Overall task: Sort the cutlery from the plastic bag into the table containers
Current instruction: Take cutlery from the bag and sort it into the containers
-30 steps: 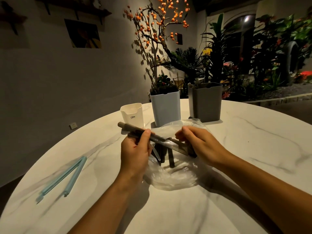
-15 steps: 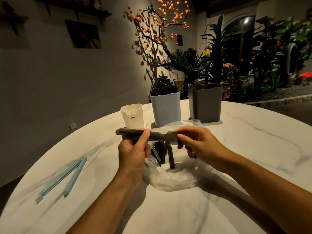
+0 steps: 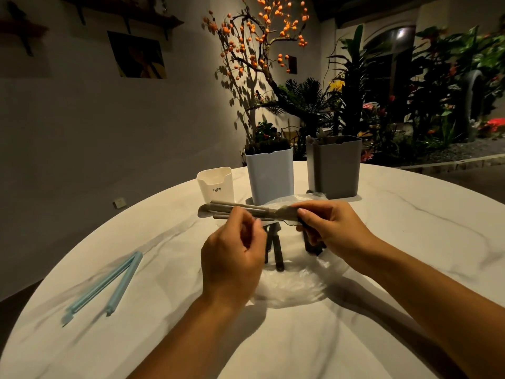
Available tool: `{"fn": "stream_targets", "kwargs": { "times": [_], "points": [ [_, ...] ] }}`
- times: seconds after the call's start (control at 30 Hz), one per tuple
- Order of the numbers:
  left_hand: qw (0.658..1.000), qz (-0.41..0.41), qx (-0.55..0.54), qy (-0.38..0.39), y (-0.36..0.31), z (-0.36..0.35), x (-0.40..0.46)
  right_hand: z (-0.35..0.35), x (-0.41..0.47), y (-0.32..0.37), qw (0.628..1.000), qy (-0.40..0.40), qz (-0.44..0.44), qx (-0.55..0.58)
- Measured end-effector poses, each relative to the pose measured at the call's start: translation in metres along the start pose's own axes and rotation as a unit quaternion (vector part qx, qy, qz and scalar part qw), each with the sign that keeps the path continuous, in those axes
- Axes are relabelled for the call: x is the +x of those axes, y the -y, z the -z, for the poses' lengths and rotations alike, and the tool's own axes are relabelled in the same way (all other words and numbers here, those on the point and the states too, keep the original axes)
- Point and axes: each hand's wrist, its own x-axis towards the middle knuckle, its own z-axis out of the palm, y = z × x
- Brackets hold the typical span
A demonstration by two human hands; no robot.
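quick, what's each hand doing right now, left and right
Left hand: fingers curled beside the bundle of grey cutlery; whether it grips cannot be told.
Right hand: gripping that bundle.

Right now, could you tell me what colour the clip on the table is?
Light blue; the clip shows in the head view.

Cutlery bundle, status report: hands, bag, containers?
Right hand pinches grey cutlery bundle above plastic bag; left hand just below it, grip unclear. Dark pieces left in bag. Three containers behind, unobstructed.
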Motion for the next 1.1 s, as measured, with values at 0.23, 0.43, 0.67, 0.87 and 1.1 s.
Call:
{"fn": "stream_targets", "kwargs": {
  "times": [0.23,0.43,0.67,0.87,1.1],
  "points": [
    [0.966,-0.138,0.209,0.063,0.018,-0.014,0.003,-0.002,-0.002,0.003,1.000,0.004,0.009,0.019],
    [0.968,-0.151,0.193,0.049,0.008,-0.009,0.007,-0.001,-0.006,0.022,0.990,0.002,0.054,0.131],
    [0.983,0.078,-0.087,0.141,-0.026,-0.016,0.008,-0.016,-0.007,0.046,0.978,-0.068,0.199,0.008],
    [0.870,0.236,-0.403,0.155,-0.040,-0.028,0.008,-0.035,-0.016,0.048,0.944,-0.058,0.317,-0.074],
    [0.838,0.390,-0.340,0.174,-0.033,-0.040,0.004,-0.041,-0.015,0.039,0.929,-0.038,0.307,-0.202]
  ]
}}
